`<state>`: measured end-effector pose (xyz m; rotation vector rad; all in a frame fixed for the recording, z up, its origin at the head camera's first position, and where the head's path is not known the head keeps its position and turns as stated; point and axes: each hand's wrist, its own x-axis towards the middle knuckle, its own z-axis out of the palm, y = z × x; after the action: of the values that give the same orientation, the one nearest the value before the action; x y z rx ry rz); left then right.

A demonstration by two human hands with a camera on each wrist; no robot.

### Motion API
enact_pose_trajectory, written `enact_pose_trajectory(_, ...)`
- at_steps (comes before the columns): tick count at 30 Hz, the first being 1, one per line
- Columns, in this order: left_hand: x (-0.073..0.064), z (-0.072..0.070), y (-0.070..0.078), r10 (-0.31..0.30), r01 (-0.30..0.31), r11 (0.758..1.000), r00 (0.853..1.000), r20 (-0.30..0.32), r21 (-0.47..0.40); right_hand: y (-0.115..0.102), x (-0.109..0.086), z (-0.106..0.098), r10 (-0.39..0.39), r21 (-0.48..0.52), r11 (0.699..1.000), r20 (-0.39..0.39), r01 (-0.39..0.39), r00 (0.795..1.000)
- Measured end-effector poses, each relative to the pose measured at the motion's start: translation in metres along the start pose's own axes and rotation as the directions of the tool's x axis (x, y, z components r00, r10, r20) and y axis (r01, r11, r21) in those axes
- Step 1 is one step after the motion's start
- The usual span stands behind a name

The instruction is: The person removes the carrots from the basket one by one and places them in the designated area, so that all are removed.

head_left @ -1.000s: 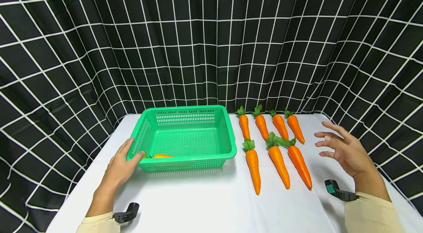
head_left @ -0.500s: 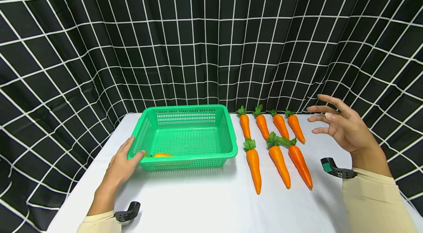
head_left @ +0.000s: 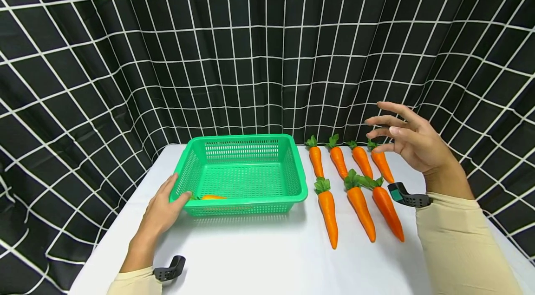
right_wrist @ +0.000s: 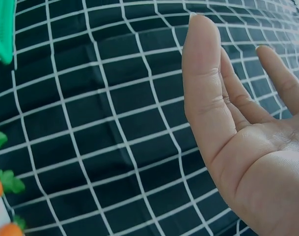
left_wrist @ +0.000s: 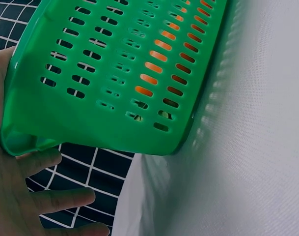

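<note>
A green plastic basket stands on the left half of the white table. My left hand holds its near left corner, thumb over the rim and fingers outside; in the left wrist view these fingers look spread. One carrot lies inside along the near wall, partly hidden by it, and shows orange through the slots. My right hand hovers with nothing in it, fingers spread and loosely bent. Behind and below it, the rightmost back carrot is partly covered by the hand in the head view.
To the right of the basket lie two rows of carrots with green leafy tops. The front row includes a left carrot, a middle carrot and a right carrot. A black cloth with white grid lines hangs behind the table.
My right hand has risen and moved left, from beside the carrots to over the back row's right end. The left hand keeps its place on the basket; the head view has shifted slightly.
</note>
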<state>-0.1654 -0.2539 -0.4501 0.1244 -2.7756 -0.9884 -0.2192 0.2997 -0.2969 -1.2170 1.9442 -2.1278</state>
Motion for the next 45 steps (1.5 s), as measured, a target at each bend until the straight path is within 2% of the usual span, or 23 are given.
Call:
enact_pose_trajectory(6,0.002,0.002,0.004,-0.001,0.001,1.0,1.0,0.004,0.003,0.003,0.013,0.008,0.017,-0.032,0.999,0.001,-0.017,1.0)
enact_pose_trajectory(12,0.002,0.001,0.004,0.001,-0.001,1.0,1.0,0.004,0.006,0.008,0.032,0.023,-0.012,0.02,1.0,0.06,0.011,0.998)
enact_pose_trajectory(17,0.002,0.001,0.002,0.0,0.0,1.0,1.0,-0.001,0.006,0.016,0.051,0.04,-0.006,0.023,1.0,0.084,0.004,0.996)
enact_pose_trajectory(22,0.003,0.002,0.001,0.001,-0.001,1.0,1.0,-0.002,-0.002,0.024,0.07,0.052,0.03,0.023,0.999,0.093,-0.033,0.995)
enact_pose_trajectory(28,0.003,0.005,0.002,-0.004,0.004,1.0,1.0,0.012,-0.003,0.035,0.082,0.063,0.085,-0.007,0.996,0.105,-0.085,0.991)
enact_pose_trajectory(37,0.001,0.005,0.002,-0.008,0.008,1.0,1.0,0.001,-0.002,0.051,0.103,0.086,0.177,0.012,0.983,0.147,-0.181,0.973)
enact_pose_trajectory(45,0.001,0.004,-0.001,-0.009,0.009,1.0,1.0,-0.015,-0.005,0.073,0.131,0.112,0.269,-0.004,0.961,0.221,-0.275,0.937)
